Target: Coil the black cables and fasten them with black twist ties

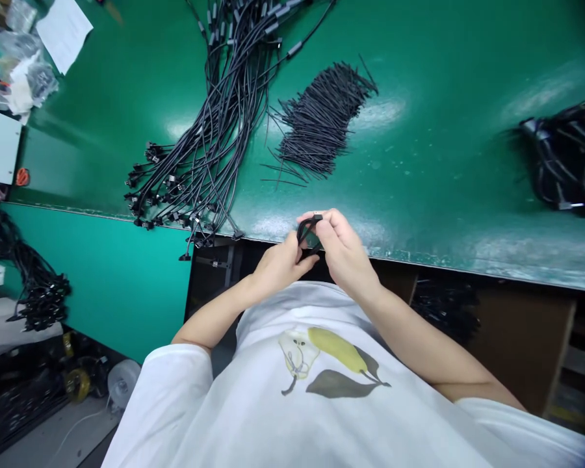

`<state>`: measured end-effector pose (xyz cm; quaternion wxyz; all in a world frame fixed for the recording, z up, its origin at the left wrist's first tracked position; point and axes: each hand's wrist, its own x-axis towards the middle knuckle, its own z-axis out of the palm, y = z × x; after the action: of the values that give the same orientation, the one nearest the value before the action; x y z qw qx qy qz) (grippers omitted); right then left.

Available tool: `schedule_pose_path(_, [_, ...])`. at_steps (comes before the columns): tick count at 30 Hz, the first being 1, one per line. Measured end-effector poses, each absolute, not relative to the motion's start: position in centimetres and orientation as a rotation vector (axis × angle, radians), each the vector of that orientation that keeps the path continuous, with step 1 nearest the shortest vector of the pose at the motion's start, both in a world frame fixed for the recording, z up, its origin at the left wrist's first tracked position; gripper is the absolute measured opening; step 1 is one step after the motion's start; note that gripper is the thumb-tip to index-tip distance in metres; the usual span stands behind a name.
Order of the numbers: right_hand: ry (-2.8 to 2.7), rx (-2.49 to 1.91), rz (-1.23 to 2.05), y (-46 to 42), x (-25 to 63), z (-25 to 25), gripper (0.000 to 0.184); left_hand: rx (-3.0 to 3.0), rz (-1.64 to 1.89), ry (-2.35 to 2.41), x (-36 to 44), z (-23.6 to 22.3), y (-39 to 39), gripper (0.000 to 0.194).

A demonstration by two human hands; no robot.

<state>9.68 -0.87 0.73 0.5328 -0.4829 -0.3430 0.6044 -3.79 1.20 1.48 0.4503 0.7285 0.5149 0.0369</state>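
A black cable (301, 230) is bent into a small loop between my two hands, just over the front edge of the green table. My left hand (283, 261) is closed round the loop's lower side. With thumb and fingers my right hand (342, 250) pinches the cable near a small connector at the top. Beyond my hands lies a heap of short black ties (322, 120). To its left spreads a large bundle of black cables (219, 123), their connector ends fanned toward the table's front edge.
Coiled black cables (572, 156) lie at the right. White paper (64, 34) and clear plastic bags (29, 65) are at the far left, near orange scissors handles (23, 177). Another cable bundle (34, 279) hangs at the lower left. A brown carton (511, 344) stands under the table.
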Motion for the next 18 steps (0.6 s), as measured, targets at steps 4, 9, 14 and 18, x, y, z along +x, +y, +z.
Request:
schedule_pose_path(4, [-0.687,-1.03,1.38,0.1,9.3,0.9,0.035,1.882,0.163,1.237,-3.2,0.6,0.4,0.025])
schedule_pose_path(9, [-0.708,-0.898,1.504,0.7,9.4,2.3,0.042,1.675,0.425,0.97,-2.9,-0.5,0.3,0.016])
schedule_pose_path(14, [-0.694,-0.911,1.695,0.7,10.1,2.9,0.06,1.272,0.285,0.711,-3.8,0.1,1.1,0.029])
schedule_pose_path(18, [-0.677,-0.91,1.746,1.1,10.8,3.0,0.064,0.936,0.208,0.603,-3.5,0.6,0.8,0.048])
